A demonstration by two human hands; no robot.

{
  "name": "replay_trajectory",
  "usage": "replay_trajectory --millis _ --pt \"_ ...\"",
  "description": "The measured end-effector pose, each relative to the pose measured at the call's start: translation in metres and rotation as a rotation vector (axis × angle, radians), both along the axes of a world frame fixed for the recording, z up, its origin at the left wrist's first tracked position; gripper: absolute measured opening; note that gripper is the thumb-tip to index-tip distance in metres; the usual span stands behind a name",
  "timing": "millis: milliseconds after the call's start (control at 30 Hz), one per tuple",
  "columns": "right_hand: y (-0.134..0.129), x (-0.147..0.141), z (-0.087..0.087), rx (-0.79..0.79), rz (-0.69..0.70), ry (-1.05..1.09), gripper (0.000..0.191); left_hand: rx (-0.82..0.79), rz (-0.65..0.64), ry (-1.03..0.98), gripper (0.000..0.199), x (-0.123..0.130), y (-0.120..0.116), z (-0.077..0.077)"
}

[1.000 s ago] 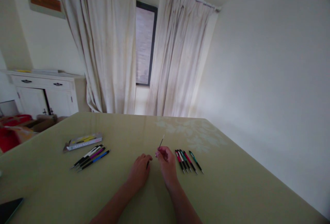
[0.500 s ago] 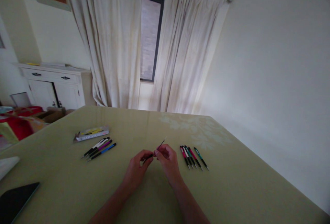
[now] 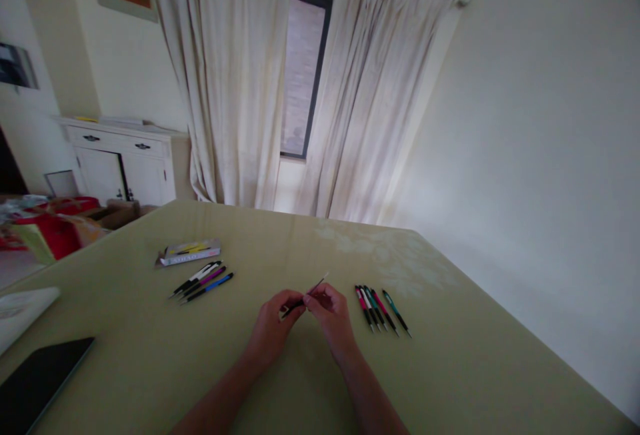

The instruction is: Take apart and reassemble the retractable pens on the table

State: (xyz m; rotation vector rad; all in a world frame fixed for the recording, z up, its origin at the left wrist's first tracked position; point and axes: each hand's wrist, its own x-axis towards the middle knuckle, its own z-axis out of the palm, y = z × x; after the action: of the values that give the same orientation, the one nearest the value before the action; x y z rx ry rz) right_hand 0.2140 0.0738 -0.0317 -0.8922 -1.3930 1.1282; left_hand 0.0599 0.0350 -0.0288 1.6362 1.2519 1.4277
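Note:
Above the middle of the table, my left hand (image 3: 270, 325) is closed in a pinch around a black pen barrel (image 3: 292, 309). My right hand (image 3: 334, 318) meets it, fingertips pinching a thin pen refill (image 3: 319, 283) whose pale end points up and away. The refill and the barrel lie roughly in one line; fingers cover where they meet. To the right of my right hand, several pens (image 3: 376, 309) in pink, white and green lie side by side. On the left side lie several more pens (image 3: 203, 281), among them white, purple and blue ones.
Behind the left pens sits an open-ended pen box (image 3: 191, 256) with yellow print. A dark tablet-like slab (image 3: 47, 378) and a white flat object (image 3: 27, 311) lie at the table's left edge. The table (image 3: 280, 235) reaches towards curtains and a white cabinet (image 3: 123, 158).
The view has swung slightly left, so the scene sits further right. My hands keep hold of both pieces; the refill now leans lower and lines up more with the barrel.

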Motion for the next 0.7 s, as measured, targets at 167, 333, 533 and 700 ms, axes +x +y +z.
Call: replay_trajectory --millis 167,333,533,700 --pt "-0.002 0.001 0.001 -0.032 0.049 -0.059 0.031 -0.010 0.011 0.006 0.018 0.001 -0.001 0.001" --pt "0.001 0.006 0.005 -0.010 0.022 -0.079 0.036 -0.033 0.008 -0.038 0.021 0.000 0.003 -0.005" --pt "0.016 0.033 0.002 0.077 -0.380 -0.255 0.031 -0.060 0.025 -0.142 0.028 -0.001 0.008 -0.011" --pt "0.022 0.050 -0.019 0.193 -0.583 -0.534 0.013 0.003 0.029 -0.032 0.022 0.004 0.001 -0.005"
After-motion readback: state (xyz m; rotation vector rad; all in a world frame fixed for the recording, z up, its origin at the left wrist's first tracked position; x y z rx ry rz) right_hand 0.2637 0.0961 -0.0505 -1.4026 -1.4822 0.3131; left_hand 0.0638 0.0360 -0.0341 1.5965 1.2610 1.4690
